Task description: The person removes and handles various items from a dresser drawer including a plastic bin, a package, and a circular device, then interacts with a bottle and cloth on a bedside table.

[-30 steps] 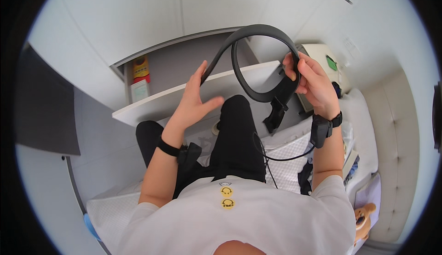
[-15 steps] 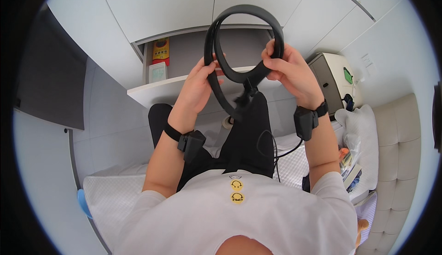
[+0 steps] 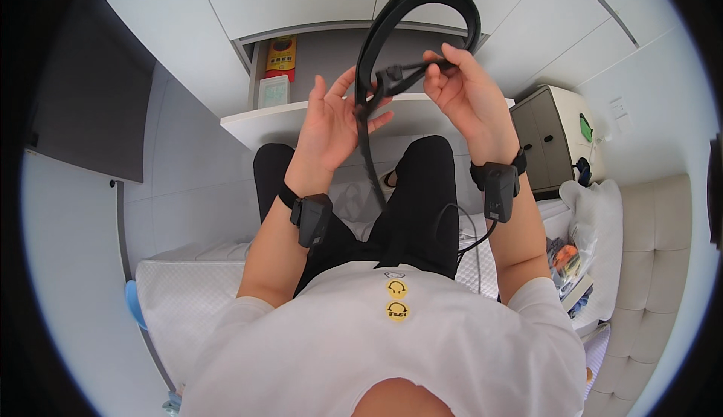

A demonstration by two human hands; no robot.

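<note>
A black belt [image 3: 369, 51], looped into a ring, hangs in front of me over the drawer, with one loose end trailing down toward my leg. Its dark buckle [image 3: 392, 78] sits at the lower part of the loop. My right hand [image 3: 471, 89] pinches the belt on the right side between thumb and fingers. On the other side, my left hand [image 3: 335, 127] is open, thumb raised and fingers stretched out, some passing behind the strap. Whether the left palm bears any of the belt's weight I cannot tell.
An open drawer [image 3: 324, 119] in the white cabinet holds a red and yellow packet [image 3: 282, 57] and a small white box [image 3: 274, 91]. To the right stand a nightstand [image 3: 553, 142] and a padded headboard [image 3: 651, 281]. The bed [image 3: 192, 289] is beneath me; a cable [image 3: 476, 245] hangs near my right wrist.
The belt has risen and shifted right, and its buckle has swung up between my hands. My left hand has loosened from its grip, fingers now spread. My right hand still pinches the belt.
</note>
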